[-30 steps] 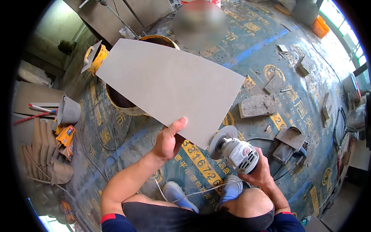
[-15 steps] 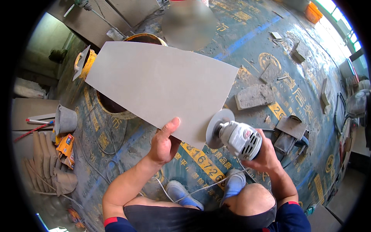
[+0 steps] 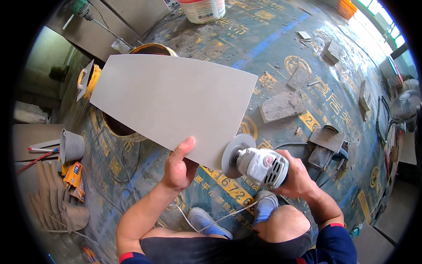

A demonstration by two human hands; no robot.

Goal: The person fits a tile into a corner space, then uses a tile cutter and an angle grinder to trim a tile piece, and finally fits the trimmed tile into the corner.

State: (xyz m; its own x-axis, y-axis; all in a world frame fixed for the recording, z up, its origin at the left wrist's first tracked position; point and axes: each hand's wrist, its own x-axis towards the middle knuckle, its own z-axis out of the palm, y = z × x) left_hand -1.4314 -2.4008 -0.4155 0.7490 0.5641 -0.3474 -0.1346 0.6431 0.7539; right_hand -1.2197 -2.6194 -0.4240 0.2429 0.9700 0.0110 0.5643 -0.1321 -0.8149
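Note:
A large pale grey tile [image 3: 176, 99] lies across the top of a round yellow-rimmed bucket [image 3: 115, 125], its near corner sticking out toward me. My left hand [image 3: 179, 167] is closed on the tile's near edge, thumb on top and fingers underneath, partly hidden. In my right hand [image 3: 295, 177] is a white angle grinder [image 3: 263, 166], gripped round its body. The grinder's flat disc [image 3: 237, 155] stands at the tile's right edge, by the near corner; whether it touches or spins I cannot tell.
Behind the bucket stands a white tub [image 3: 203, 11]. Right of the tile lie a concrete block [image 3: 282, 106] and a dusty power tool [image 3: 323, 152]. A grey bucket [image 3: 71, 146] and stacked curved pieces [image 3: 50, 189] stand at left. A cable [image 3: 231, 214] runs past my feet.
The tile's right part, the grinder and both hands appear slightly further left and lower in view. The view has shifted, showing more of the white tub. Both grips stay the same.

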